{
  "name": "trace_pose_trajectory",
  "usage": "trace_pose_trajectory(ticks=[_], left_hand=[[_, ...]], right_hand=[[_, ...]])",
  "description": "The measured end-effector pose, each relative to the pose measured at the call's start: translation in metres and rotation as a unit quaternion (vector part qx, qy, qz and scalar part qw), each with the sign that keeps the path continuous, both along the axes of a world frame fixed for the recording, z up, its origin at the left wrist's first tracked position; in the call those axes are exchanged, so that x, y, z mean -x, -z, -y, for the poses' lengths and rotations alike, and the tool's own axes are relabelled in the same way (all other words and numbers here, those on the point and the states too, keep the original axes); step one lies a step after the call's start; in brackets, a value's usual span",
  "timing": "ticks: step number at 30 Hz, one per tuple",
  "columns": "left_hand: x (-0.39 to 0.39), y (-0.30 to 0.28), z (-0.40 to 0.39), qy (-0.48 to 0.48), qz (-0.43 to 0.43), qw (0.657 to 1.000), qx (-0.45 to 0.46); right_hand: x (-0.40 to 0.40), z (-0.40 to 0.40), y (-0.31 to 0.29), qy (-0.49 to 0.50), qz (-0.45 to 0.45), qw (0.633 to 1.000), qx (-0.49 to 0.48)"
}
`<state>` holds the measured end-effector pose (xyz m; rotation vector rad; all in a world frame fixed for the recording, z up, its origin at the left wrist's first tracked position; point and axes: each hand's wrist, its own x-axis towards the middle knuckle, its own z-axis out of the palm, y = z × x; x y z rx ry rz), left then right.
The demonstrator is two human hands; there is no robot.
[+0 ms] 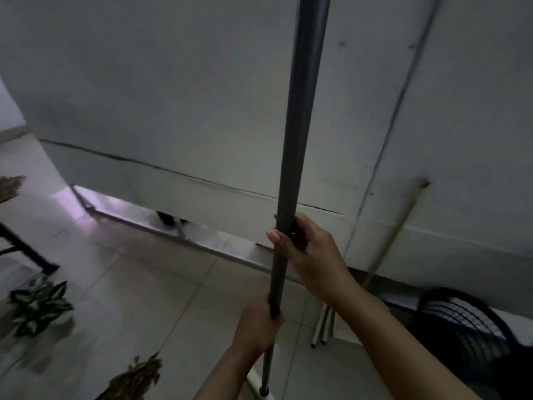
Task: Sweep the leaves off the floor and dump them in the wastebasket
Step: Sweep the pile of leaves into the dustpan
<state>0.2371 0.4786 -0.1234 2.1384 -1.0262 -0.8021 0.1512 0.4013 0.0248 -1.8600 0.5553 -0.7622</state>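
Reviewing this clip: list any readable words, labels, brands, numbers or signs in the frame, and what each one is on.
None can be read in the head view.
The grey broom handle, gripped by the left hand and the right hand, shows no print.
The pale wall panel bears only scuffs and a crack.
The black wastebasket shows no label.
The leaves and floor tiles carry no text.

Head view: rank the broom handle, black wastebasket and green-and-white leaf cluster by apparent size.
1. Broom handle, spanning nearly the whole frame; it is closest, so nearness exaggerates it.
2. Black wastebasket, cut off by the frame edge.
3. Green-and-white leaf cluster, smallest.
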Motion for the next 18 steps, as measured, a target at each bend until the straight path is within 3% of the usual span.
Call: trace_pose_trajectory(ticks=[4,10,18], left_hand=[[0.061,0.0,0.042,0.079,0.012,0.997,0.006],[0.143,-0.011,0.096,0.197,0.002,0.979,0.041],[0.201,-0.018,0.158,0.31,-0.057,0.946,0.07]], right_hand=[[0.071,0.023,0.005,0.054,-0.013,0.998,0.014],[0.157,0.055,-0.007,0.214,0.014,0.975,0.061],[0.227,0.095,-0.014,0.301,0.011,0.953,0.04]])
